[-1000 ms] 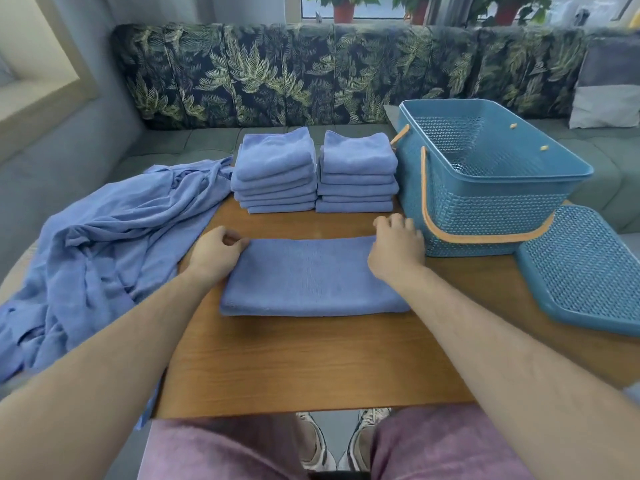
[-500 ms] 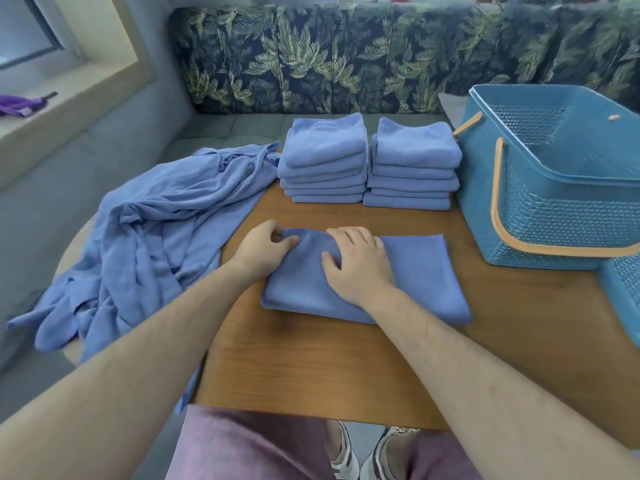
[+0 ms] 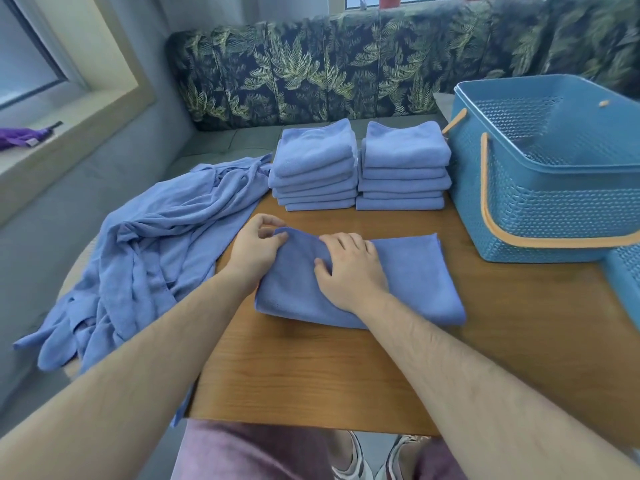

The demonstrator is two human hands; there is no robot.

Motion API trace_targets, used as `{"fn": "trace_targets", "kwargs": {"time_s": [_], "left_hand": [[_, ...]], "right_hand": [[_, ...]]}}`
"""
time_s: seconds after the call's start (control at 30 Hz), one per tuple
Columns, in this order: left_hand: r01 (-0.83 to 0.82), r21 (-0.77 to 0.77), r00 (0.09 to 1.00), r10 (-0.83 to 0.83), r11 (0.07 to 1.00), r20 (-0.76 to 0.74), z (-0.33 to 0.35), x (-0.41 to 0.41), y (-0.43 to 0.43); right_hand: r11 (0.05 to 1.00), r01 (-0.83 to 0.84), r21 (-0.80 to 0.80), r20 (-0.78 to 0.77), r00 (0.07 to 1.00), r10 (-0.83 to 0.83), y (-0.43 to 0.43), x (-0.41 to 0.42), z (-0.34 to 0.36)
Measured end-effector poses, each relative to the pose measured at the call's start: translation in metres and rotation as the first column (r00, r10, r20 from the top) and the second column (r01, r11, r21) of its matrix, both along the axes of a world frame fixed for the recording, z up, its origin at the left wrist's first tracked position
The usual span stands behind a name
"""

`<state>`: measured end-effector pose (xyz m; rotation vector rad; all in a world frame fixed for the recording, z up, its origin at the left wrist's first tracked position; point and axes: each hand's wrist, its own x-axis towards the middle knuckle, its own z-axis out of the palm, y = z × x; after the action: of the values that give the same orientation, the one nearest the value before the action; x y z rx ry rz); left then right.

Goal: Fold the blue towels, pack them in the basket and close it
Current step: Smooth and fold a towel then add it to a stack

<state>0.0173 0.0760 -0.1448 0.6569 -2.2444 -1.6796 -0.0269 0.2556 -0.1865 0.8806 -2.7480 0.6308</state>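
On the wooden table, about mid-way across, the half-folded towel lies as a long band. The left hand pinches its far left corner, raised a little off the wood, while the right hand lies spread on the band's middle, pressing it down and grasping nothing. I'd guess the left end is meant to go over to the right. If the pressing hand sits off centre, the ends won't meet and the bundle will come out wider than the left stack and right stack on the far side. If the pinch has only the top layer, the lower ones may lag and bunch. Bare wood lies on the near side and right of the towel. The open basket stands close on the right, with its lid at the right edge. The heap of unfolded towels spills over the table's left edge just beside the left hand, where it could snag.
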Motion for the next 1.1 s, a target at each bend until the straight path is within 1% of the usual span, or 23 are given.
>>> {"fn": "trace_targets", "kwargs": {"time_s": [0.07,0.1,0.13,0.17,0.2,0.23,0.27,0.33,0.37,0.4,0.47,0.5,0.6,0.7,0.8,0.87,1.0,1.07,1.1], "left_hand": [[-0.036,-0.11,0.999,0.039,0.993,0.021,-0.004,-0.001,0.0],[-0.077,-0.216,0.996,0.087,0.973,0.034,-0.007,-0.002,0.0],[-0.118,-0.371,0.99,0.137,0.921,0.024,-0.007,-0.002,0.001],[-0.143,-0.524,0.988,0.155,0.839,-0.022,-0.006,-0.001,0.004],[-0.142,-0.626,0.99,0.113,0.767,-0.086,-0.004,-0.002,0.011],[-0.104,-0.666,0.992,0.03,0.739,-0.121,-0.003,-0.003,0.02],[-0.029,-0.659,0.992,-0.059,0.751,-0.111,0.0,-0.003,0.033],[0.161,-0.6,0.981,-0.192,0.784,0.012,-0.005,0.001,0.054],[0.234,-0.582,0.969,-0.239,0.779,0.07,-0.013,0.004,0.058],[0.274,-0.607,0.96,-0.249,0.746,0.127,-0.023,0.007,0.059],[0.302,-0.708,0.953,-0.179,0.639,0.245,-0.039,0.01,0.054],[0.309,-0.722,0.949,-0.146,0.619,0.28,-0.041,0.009,0.051],[0.323,-0.723,0.936,-0.097,0.611,0.337,-0.041,0.008,0.053],[0.344,-0.73,0.926,-0.083,0.59,0.368,-0.041,0.008,0.053],[0.368,-0.743,0.915,-0.072,0.559,0.398,-0.042,0.008,0.049],[0.371,-0.75,0.912,-0.063,0.547,0.405,-0.041,0.007,0.049],[0.398,-0.745,0.901,-0.078,0.535,0.426,-0.035,0.005,0.052],[0.399,-0.754,0.897,-0.052,0.521,0.439,-0.029,0.008,0.058],[0.371,-0.781,0.91,-0.028,0.502,0.414,-0.027,0.013,0.064]], "right_hand": [[1.0,-0.008,0.014,0.01,1.0,0.008,0.0,0.0,0.0],[1.0,-0.009,0.022,0.019,1.0,0.008,0.001,0.0,0.0],[1.0,-0.007,0.03,0.027,1.0,0.006,0.0,0.0,0.0],[0.999,-0.004,0.044,0.029,1.0,0.003,0.0,0.0,0.0],[0.998,0.0,0.065,0.025,1.0,-0.001,0.0,0.0,0.0],[0.996,0.004,0.086,0.017,1.0,-0.006,-0.001,0.0,0.001],[0.995,0.009,0.104,0.01,1.0,-0.01,-0.001,0.0,0.002],[0.993,0.017,0.117,0.003,1.0,-0.018,-0.001,0.0,0.003],[0.994,0.017,0.11,0.011,1.0,-0.018,-0.001,0.0,0.004],[0.995,0.01,0.101,0.027,1.0,-0.013,0.0,0.0,0.005],[0.994,-0.018,0.106,0.07,0.997,0.011,0.003,-0.003,0.006],[0.992,-0.036,0.122,0.102,0.995,0.023,0.007,-0.005,0.006],[0.978,-0.05,0.202,0.196,0.981,0.01,0.03,-0.012,0.005],[0.962,0.017,0.272,0.221,0.972,-0.079,0.064,-0.022,0.006],[0.942,0.1,0.321,0.217,0.96,-0.176,0.1,-0.029,0.007],[0.936,0.144,0.322,0.232,0.946,-0.225,0.12,-0.031,0.006],[0.928,0.194,0.319,0.243,0.929,-0.278,0.132,-0.029,0.006],[0.913,0.218,0.344,0.171,0.942,-0.289,0.13,-0.024,0.011],[0.911,0.215,0.352,0.112,0.956,-0.269,0.129,-0.022,0.013]]}}
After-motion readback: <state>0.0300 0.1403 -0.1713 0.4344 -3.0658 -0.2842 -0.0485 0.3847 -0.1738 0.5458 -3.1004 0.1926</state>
